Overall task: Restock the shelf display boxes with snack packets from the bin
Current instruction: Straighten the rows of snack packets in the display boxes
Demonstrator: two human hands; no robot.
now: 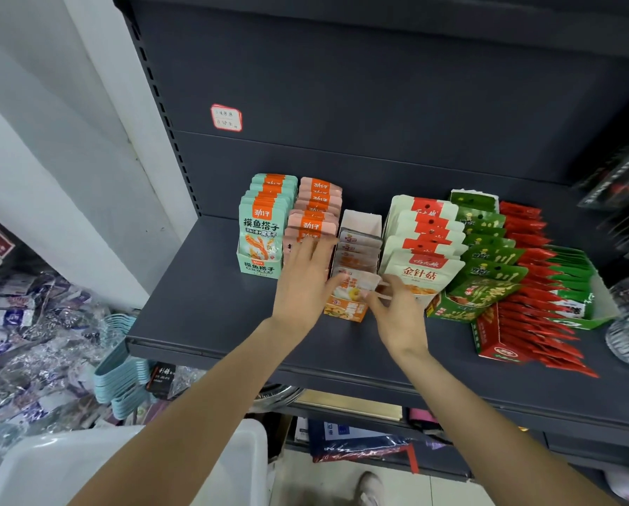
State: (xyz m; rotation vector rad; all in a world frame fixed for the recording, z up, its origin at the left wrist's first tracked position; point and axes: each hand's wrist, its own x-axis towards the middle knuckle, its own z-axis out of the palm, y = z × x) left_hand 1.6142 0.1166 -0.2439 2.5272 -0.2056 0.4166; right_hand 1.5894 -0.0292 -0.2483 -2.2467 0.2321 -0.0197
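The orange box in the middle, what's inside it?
The orange box holds a row of pale packets standing upright. Both hands, left hand and right hand, cover the front packets, and the bottom is hidden.

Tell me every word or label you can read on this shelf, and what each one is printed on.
"摸鱼搭子": on the front mint-green packet and again on its mint-green box.
"劲仔": orange tab on the mint-green packets and the pink packets.
"金针菇": front white-and-red packet.
Handwritten sticker on the back panel: too blurred to read.
Green packets, red packets, orange box: print too blurred.
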